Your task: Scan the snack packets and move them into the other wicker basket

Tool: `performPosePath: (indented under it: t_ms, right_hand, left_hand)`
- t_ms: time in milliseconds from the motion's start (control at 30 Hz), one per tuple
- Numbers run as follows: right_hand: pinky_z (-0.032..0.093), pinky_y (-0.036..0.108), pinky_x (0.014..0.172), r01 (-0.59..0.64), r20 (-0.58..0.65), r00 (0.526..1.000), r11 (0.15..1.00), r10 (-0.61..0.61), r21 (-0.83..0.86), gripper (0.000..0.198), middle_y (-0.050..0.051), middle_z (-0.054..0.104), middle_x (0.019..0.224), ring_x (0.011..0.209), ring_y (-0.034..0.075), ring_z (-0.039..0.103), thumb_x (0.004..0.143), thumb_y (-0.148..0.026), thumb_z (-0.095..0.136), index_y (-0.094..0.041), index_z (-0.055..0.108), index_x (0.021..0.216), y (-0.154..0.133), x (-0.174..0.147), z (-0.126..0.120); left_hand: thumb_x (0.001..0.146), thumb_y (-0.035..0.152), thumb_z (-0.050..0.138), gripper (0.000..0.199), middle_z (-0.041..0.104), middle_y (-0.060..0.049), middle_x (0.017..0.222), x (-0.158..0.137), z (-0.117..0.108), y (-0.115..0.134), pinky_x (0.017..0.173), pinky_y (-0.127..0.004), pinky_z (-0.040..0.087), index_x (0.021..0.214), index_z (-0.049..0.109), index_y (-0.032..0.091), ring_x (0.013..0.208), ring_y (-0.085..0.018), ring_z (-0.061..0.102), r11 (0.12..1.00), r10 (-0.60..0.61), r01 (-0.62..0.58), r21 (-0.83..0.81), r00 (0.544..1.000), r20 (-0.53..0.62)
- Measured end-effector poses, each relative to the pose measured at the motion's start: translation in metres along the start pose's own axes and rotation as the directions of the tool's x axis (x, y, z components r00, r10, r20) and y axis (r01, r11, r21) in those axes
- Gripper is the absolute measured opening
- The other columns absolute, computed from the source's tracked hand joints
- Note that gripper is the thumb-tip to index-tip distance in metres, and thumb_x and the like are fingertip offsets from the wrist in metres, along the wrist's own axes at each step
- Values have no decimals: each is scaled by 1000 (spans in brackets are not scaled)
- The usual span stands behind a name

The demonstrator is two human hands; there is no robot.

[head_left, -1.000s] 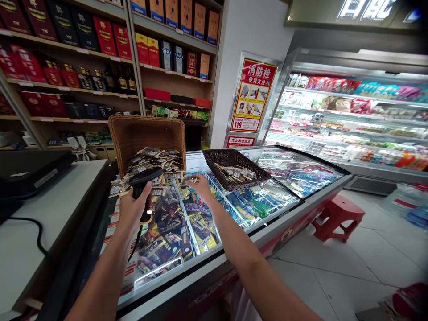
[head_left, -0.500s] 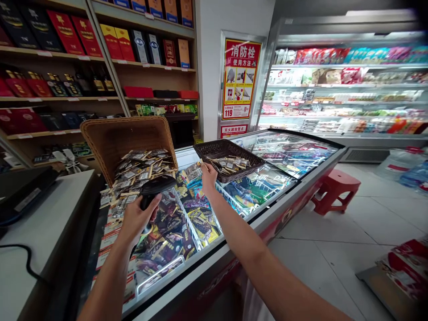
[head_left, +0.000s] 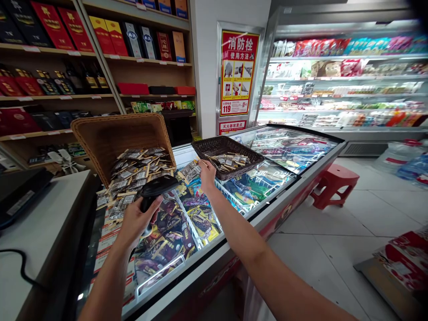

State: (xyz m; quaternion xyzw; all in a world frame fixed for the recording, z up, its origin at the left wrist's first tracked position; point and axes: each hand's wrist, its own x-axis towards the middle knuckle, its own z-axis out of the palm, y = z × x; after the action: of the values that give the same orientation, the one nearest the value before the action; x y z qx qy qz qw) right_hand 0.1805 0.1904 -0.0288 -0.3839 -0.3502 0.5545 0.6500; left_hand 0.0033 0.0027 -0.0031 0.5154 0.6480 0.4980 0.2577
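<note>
My left hand [head_left: 135, 220] grips a black barcode scanner [head_left: 157, 188] by its handle, held over the glass lid of a chest freezer [head_left: 214, 249]. My right hand [head_left: 207, 174] pinches a small clear snack packet [head_left: 191, 169] just left of a dark wicker basket [head_left: 209, 147] that holds several such packets. A tan wicker basket [head_left: 100, 138] lies tipped on its side to the left, and a heap of the same small packets [head_left: 137, 171] spills from it onto the glass.
A white counter [head_left: 36, 236] with a black device and cable lies at my left. Wooden shelves [head_left: 110, 58] of boxed goods fill the back wall. An open chiller [head_left: 341, 84] stands at the right, a red plastic stool [head_left: 334, 185] on the tiled floor.
My right hand has lifted a packet from the heap and carried it right to the dark basket's edge. The view shifted left and down. The scanner hand stayed roughly in place.
</note>
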Motion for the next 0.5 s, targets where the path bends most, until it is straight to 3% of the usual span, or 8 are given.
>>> performPosePath:
  t_ms: [267, 500]
  right_hand:
    - [29, 31, 53, 6, 49, 999, 999, -4, -52, 31, -8, 29, 60, 57, 13, 26, 97, -44, 67, -17, 74, 110, 2, 0, -1]
    - [30, 31, 51, 18, 30, 999, 999, -18, -27, 26, -6, 35, 60, 57, 14, 26, 98, -39, 66, -19, 75, 110, 2, -3, 1]
  left_hand:
    - [75, 72, 81, 55, 58, 1, 50, -1, 2, 2, 47, -24, 36, 68, 60, 21, 47, -13, 49, 1000, 0, -1, 22, 999, 49]
    - [72, 75, 83, 58, 57, 2, 50, -4, 5, 4, 45, -25, 34, 70, 61, 21, 47, -13, 47, 999, -26, 27, -19, 999, 24]
